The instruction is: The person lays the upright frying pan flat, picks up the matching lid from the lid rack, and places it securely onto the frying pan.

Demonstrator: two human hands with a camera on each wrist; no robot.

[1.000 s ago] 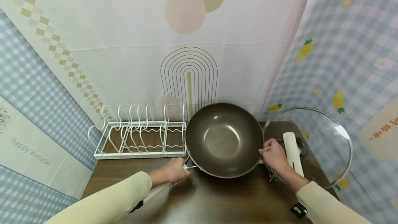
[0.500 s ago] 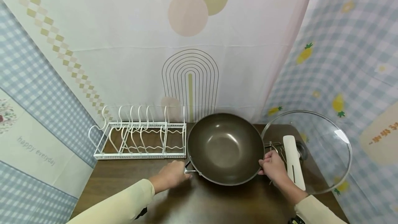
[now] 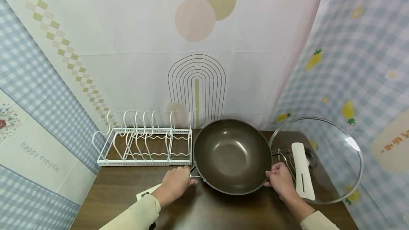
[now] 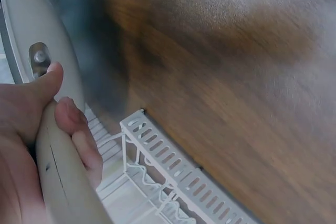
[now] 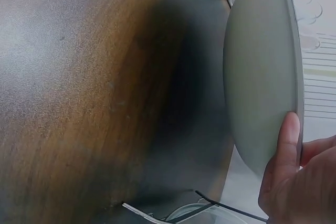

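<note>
Hanging cloths enclose a dark wood-grain table, seen from the head camera. On its far half, a little right of centre, is the wok, brown inside and pale outside, its mouth facing up. Relative to the rack, it sits closer to six o'clock than it did one second ago, most of that shift falling in the first half second; this fits lowering or drawing toward the wearer. The work in hand is therefore judged a controlled placement of the wok, slowing but not yet let go; whether the base touches the table cannot be told.

At the wok's nine o'clock is the white wire rack, its divider loops holding nothing. At three o'clock the large glass lid stands tilted, with a pale slotted bar and a thin wire holder beside the wok. The left hand, at eight o'clock, is wrapped around the wok's beige handle. The right hand, at four o'clock, pinches the rim.

Lettering: "happy everyday" reads clearly on the cloth toward nine o'clock; orange characters toward three o'clock are too blurred to read. No brand name is legible.
</note>
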